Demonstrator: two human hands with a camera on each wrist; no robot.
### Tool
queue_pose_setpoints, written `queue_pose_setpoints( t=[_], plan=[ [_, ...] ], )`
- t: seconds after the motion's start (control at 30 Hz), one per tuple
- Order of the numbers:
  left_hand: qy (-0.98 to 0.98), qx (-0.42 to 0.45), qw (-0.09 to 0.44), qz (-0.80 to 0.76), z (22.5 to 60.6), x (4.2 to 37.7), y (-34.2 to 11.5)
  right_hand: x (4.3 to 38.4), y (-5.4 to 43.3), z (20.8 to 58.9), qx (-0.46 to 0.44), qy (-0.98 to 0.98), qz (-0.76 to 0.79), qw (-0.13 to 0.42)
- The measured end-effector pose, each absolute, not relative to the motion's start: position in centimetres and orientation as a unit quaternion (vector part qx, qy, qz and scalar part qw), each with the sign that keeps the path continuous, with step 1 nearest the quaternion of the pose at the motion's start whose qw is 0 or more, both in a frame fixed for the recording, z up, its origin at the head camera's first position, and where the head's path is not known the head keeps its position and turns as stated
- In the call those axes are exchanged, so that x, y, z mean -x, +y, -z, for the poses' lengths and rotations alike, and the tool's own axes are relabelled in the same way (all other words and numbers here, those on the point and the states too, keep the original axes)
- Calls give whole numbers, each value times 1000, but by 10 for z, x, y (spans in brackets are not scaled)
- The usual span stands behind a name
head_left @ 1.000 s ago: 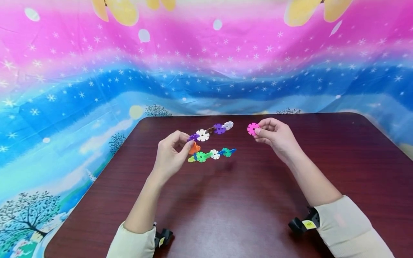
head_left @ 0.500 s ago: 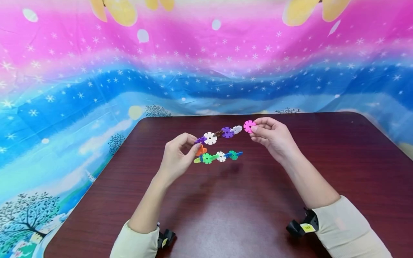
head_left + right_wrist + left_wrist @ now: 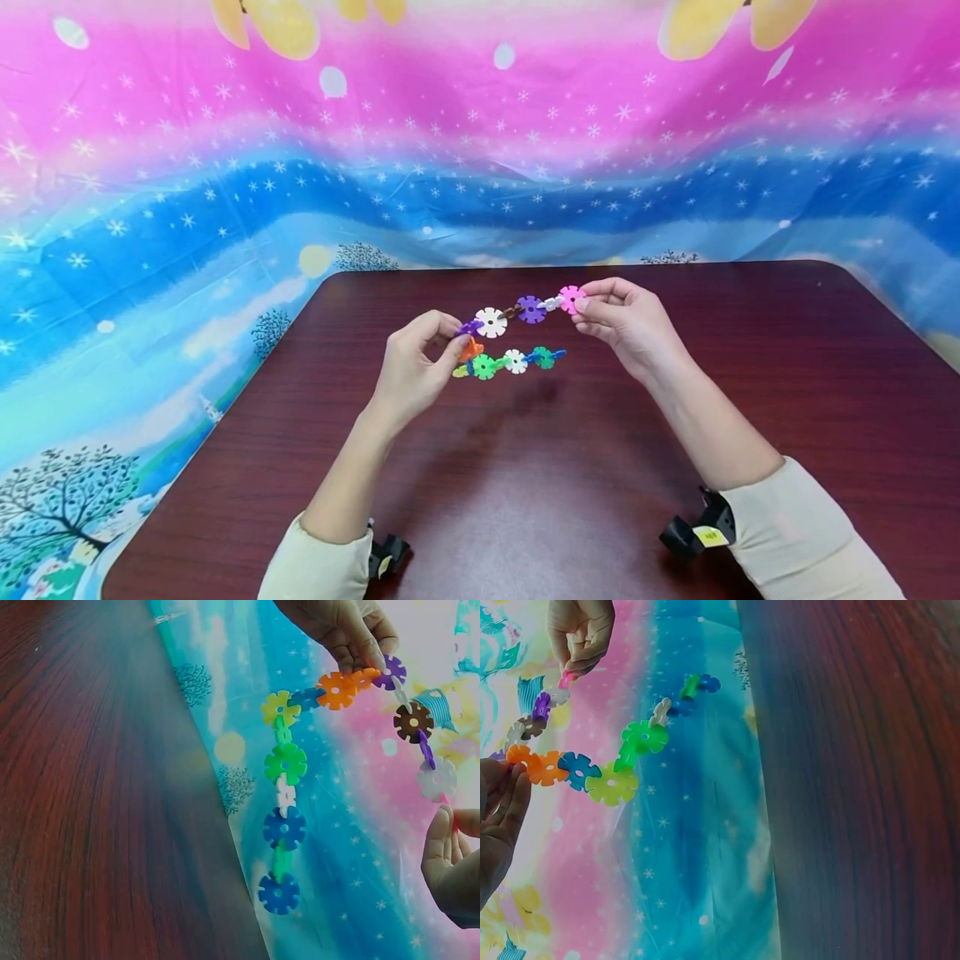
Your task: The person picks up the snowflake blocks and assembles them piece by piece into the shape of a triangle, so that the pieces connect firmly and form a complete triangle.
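Note:
A curved chain of notched plastic snowflake discs (image 3: 532, 309) is held above the table. My left hand (image 3: 416, 367) pinches it at the bend, by the purple and orange discs (image 3: 546, 768). From there one arm runs through white, brown and purple to a pale white disc (image 3: 436, 780); the other goes through yellow, green and white to a blue disc (image 3: 279, 894) at its free end. Between thumb and fingers, my right hand (image 3: 630, 325) pinches a pink disc (image 3: 572, 299), its edge meeting the pale disc. How deep their slots sit together I cannot tell.
Below the hands spreads a dark reddish wooden table (image 3: 495, 500). A pink and blue printed cloth (image 3: 480, 150) hangs behind it and along the left. Black wrist cameras (image 3: 697, 533) are strapped beneath both cream sleeves (image 3: 802, 525).
My left hand has shifted right with the chain, and my right hand has moved left. The pink disc, apart from the chain a second ago, now touches its pale end disc.

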State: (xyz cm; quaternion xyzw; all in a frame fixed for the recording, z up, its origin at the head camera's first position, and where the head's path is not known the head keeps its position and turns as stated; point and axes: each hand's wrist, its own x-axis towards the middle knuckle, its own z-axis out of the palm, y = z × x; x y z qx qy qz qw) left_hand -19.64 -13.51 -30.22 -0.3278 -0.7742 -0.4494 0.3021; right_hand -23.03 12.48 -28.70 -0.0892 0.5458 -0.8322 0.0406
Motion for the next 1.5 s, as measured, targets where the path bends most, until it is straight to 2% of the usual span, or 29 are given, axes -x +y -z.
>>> queue_pose_setpoints(
  t=[0.17,0.37,0.6,0.83,1.1,1.5],
  plan=[
    [-771,327,312,449,302,195,-135,230,122,287,94,542,835,29],
    [-771,319,308,458,304,196,-136,231,120,290,89,525,845,49],
    [-767,333,299,460,304,198,-138,231,119,291,98,512,852,38],
    [-783,329,304,432,305,197,-140,233,120,293,102,508,854,53],
    [-800,317,314,401,311,198,-141,233,118,295,104,510,853,44],
    [-805,335,297,389,313,198,-142,233,118,293,126,521,844,22]
  ],
)
